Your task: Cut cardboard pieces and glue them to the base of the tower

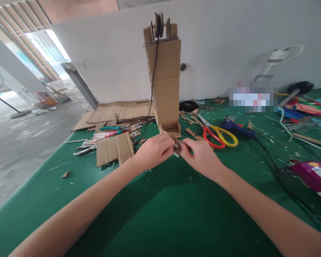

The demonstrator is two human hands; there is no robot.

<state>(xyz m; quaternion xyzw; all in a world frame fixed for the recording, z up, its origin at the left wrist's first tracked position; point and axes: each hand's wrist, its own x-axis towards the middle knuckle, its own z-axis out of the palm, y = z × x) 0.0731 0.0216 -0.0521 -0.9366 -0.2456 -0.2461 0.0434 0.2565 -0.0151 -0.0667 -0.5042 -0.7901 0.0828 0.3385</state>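
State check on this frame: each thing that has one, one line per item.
left hand: closed on small cardboard piece
right hand: pinching the same piece from the other side
cardboard tower: upright on green table, black cord hanging down its front
cardboard wheels: mounted at tower top
scissors: lying flat, blades shut
glue gun: lying on its side
folded cardboard: flat on table
pliers: lying flat

Craft workshop, green worktable (155,214), cardboard scraps (189,132), scissors (216,134), glue gun (238,129)
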